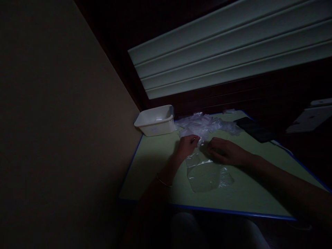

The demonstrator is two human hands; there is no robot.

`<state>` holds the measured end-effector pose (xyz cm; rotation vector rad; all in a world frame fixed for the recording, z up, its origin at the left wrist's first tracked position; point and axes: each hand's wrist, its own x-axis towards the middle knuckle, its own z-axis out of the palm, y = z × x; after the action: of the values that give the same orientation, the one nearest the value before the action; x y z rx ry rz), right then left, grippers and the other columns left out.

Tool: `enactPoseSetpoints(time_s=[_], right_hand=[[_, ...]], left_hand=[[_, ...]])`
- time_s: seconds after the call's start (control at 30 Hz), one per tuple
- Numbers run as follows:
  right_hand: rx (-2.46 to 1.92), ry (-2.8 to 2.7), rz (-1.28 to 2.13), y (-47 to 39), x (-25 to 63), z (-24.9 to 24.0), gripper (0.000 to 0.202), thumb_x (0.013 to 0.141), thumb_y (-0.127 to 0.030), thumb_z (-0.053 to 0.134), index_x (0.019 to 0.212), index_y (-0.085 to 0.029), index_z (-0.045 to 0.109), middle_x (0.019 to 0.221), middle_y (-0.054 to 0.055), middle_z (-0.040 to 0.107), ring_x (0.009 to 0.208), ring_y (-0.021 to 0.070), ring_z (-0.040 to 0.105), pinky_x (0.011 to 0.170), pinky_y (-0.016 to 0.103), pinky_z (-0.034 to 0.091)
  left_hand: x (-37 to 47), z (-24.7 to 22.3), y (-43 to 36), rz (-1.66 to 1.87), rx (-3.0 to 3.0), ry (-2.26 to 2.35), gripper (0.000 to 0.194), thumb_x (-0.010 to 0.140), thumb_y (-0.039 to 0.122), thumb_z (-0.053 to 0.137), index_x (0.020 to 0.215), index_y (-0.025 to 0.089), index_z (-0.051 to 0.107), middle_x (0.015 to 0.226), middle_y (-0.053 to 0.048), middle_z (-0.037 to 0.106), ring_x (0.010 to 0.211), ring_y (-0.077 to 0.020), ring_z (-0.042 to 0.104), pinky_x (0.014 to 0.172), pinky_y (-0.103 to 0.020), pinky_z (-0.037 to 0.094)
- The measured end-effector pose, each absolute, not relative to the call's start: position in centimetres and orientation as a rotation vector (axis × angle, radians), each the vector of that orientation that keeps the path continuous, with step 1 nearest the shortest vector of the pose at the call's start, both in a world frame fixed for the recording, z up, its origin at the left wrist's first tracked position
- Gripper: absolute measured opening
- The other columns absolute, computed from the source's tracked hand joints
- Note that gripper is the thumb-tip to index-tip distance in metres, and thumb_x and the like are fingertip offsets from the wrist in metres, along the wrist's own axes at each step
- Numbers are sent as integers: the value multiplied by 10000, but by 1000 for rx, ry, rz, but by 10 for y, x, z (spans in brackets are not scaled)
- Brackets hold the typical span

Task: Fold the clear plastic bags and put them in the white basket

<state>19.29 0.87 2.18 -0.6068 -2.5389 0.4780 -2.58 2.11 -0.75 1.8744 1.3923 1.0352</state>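
My left hand (188, 146) is closed in a pinch, with a bit of shiny clear plastic at its fingertips. Just to the right, my right hand (225, 151) is held with its fingers curled; whatever lies between them is too dark to make out. Below both hands a clear plastic bag (204, 178) is spread flat and slightly wrinkled on the pale green table (155, 166). Beyond the hands lies a loose heap of clear plastic bags (198, 123), its near edge close to my fingertips.
A white plastic tub (155, 128) stands at the table's back left corner, near the wall (85, 121). Towards the right edge lies a flat dark object (255, 129), perhaps a phone or tablet. A blue edging (220, 210) runs round the table. The light is dim.
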Motion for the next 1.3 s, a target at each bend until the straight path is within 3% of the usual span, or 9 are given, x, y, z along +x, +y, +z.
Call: enactPoseSetpoints(time_s=[0.07,0.13,0.27,0.43,0.6,0.83,1.03,1.17,1.3], right_hand=[[-598,-2593,466,8,190,20,228,923,-281,466,1026,-192,649,938,106,653,866,233,612,793,374,497],[-602,-2606,459,8,189,18,288,919,-280,478,1145,-195,634,1020,117,664,931,248,615,834,397,500],[-620,-2594,408,13,188,12,430,901,-286,512,1321,-195,542,1191,132,639,1068,283,582,920,450,480],[-735,-2629,292,21,190,2,486,902,-322,513,1347,-125,509,1234,185,612,1137,321,558,964,503,448],[-732,-2556,262,21,190,5,413,908,-337,512,1286,-183,573,1272,156,619,1195,327,543,996,531,415],[-497,-2605,368,11,185,12,377,917,-308,519,1268,-207,610,1230,122,657,1150,272,586,1002,455,446],[-528,-2687,365,9,184,8,370,911,-308,518,1236,-160,617,1174,149,656,1106,278,595,967,460,470],[-527,-2694,419,8,184,12,352,896,-309,536,1200,-162,636,1118,148,665,1057,280,606,935,457,479],[-512,-2707,415,7,184,14,303,891,-290,540,1131,-151,662,1085,152,671,1054,282,601,927,456,473]], left_hand=[[-24,-8,22,1061,1760,1373,315,920,385,527,1013,131,689,704,-34,709,537,-114,607,561,-224,476],[-23,-8,23,1137,1692,1342,335,930,353,513,1137,121,640,785,-57,734,535,-108,620,563,-225,488],[-24,-8,25,1256,1725,1329,374,941,282,505,1283,137,543,1050,-109,730,791,-135,703,726,-250,537],[-30,-11,28,1284,1779,1336,304,938,255,510,1216,150,577,1074,-106,724,875,-152,703,790,-284,547],[-36,-6,31,1340,1794,1397,257,914,256,544,1128,139,624,1001,-102,732,815,-151,695,741,-271,545],[-52,8,36,1359,1800,1606,200,902,236,536,1024,153,671,907,-65,728,796,-141,670,719,-240,513],[-59,25,20,832,2083,1349,255,861,357,587,806,135,701,721,-31,677,660,-131,603,634,-229,458],[-53,34,7,417,2188,1102,194,799,280,649,925,157,730,746,-18,681,652,-126,593,608,-217,427],[-49,33,4,252,2289,1004,286,778,183,645,1049,204,733,750,-5,687,634,-121,579,623,-222,419]])
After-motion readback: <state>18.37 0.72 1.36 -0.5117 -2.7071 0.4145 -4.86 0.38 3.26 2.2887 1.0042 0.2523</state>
